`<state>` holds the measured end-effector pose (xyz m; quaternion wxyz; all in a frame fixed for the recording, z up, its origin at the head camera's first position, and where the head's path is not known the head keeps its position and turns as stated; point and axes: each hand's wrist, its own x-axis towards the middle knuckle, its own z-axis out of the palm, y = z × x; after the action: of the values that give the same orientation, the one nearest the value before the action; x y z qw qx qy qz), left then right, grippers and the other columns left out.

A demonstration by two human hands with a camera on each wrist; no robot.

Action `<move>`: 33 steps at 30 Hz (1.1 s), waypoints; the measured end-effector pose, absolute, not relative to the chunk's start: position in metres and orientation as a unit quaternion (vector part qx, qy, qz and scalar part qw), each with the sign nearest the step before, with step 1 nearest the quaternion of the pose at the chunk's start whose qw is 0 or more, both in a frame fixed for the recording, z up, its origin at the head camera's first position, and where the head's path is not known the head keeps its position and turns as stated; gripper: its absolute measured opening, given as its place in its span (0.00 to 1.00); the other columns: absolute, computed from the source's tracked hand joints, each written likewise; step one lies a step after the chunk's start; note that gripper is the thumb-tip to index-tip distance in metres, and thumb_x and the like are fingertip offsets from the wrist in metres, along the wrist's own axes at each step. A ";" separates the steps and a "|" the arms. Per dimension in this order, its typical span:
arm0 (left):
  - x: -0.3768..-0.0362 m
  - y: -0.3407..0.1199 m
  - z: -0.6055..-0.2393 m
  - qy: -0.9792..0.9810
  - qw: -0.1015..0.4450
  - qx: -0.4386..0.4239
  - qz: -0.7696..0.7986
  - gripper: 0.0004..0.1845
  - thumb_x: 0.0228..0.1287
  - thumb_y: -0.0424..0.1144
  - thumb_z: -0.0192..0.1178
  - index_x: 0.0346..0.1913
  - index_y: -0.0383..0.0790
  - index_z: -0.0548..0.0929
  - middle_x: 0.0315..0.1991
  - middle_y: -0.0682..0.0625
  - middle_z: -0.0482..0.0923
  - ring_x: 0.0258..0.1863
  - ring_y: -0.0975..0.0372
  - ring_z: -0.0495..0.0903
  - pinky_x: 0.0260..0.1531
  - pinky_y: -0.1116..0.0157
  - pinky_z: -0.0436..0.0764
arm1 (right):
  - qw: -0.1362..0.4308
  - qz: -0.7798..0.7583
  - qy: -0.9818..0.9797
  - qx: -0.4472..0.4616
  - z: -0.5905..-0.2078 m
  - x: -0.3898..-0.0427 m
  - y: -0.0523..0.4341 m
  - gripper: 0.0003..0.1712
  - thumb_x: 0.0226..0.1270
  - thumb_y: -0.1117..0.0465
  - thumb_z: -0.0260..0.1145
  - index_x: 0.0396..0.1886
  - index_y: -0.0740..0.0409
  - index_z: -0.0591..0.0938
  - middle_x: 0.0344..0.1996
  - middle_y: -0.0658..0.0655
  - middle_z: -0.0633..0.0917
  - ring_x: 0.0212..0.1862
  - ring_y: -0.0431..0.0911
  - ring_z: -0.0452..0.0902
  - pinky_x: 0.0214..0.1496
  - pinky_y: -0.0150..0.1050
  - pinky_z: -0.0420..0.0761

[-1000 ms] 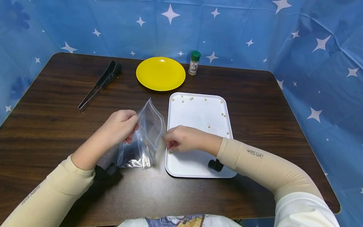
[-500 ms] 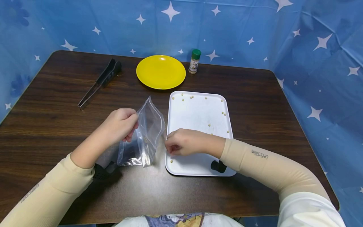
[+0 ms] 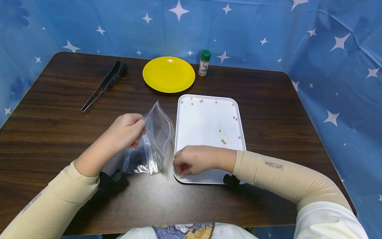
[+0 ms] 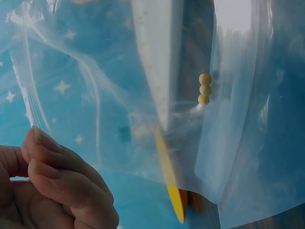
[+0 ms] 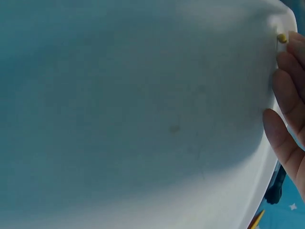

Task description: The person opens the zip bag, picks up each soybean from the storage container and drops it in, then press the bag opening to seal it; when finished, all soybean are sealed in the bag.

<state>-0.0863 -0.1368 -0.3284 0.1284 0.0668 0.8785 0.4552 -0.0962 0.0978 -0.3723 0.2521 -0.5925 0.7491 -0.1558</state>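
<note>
My left hand [image 3: 139,132] pinches the top edge of a clear zip bag [image 3: 155,139] and holds it upright on the table, left of a white tray [image 3: 209,116]. In the left wrist view my fingers [image 4: 62,186] grip the film, and three tan beans [image 4: 205,89] sit inside the bag [image 4: 248,143]. My right hand [image 3: 180,172] is curled over the tray's near left corner. In the right wrist view its fingertips [image 5: 288,57] touch one bean [image 5: 282,38] against the tray [image 5: 143,119] rim. Whether that bean is pinched is hidden. Several more beans [image 3: 223,141] lie scattered on the tray.
A yellow plate [image 3: 168,74] and a green-capped spice jar [image 3: 204,63] stand at the back of the dark wooden table [image 3: 44,132]. Black tongs [image 3: 104,86] lie at the back left. Blue starred cloth walls in the table.
My right hand has slid toward me along the tray's left side, following a loose bean to the near corner. The left hand and the bag have stayed put.
</note>
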 end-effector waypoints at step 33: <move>-0.086 -0.135 -0.327 0.871 0.143 0.061 0.466 0.14 0.61 0.34 0.38 0.25 0.31 0.71 0.12 0.44 0.69 0.12 0.52 0.73 0.15 0.58 0.77 | 0.233 -0.159 0.766 -0.578 -0.361 -0.109 0.112 0.07 0.53 0.69 0.67 0.24 0.55 0.79 0.22 0.47 0.75 0.27 0.37 0.69 0.31 0.26 0.70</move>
<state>-0.0862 -0.1350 -0.3269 0.1431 0.0611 0.8712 0.4656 -0.1086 0.1119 -0.3607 0.2335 -0.5777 0.7657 -0.1592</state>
